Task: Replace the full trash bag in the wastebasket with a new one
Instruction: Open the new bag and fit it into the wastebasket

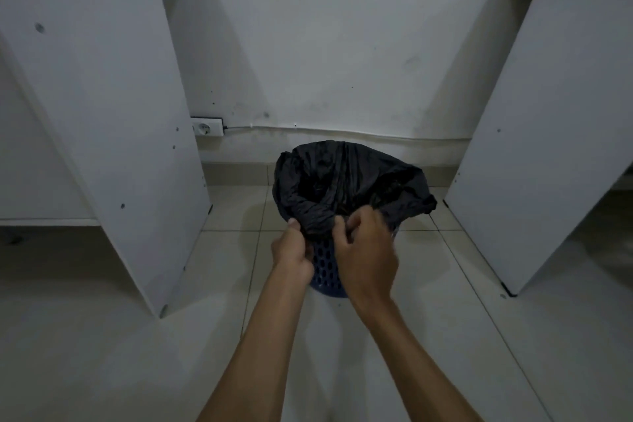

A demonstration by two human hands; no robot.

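Dim, white-walled room with pale floor tiles underfoot and a white wall at twelve o'clock. White board panels: one panel leaning across the ten o'clock side, a second panel standing at two o'clock, both marked with small screw holes. Wall socket, white, low on the wall just right of the left panel, with a thin cable running from it along the wall toward three o'clock. Wastebasket, dark blue plastic with a perforated side, standing on the tiles near the wall at the centre of view, between the two panels; only its near wall shows. Trash bag, black, crumpled, lining the wastebasket, its edge folded outward over the rim on all sides and hanging loosest at the three o'clock side; contents too dark to make out. Left hand, at the basket's seven o'clock rim, thumb on top and fingers curled under, pinching the folded bag edge against the rim. Right hand, just beside the left at the six o'clock rim, fingers bent and closed around a gathered fold of the bag edge, slightly blurred. Both bare forearms reach in from the bottom of view, well apart at the elbows and converging at the rim.
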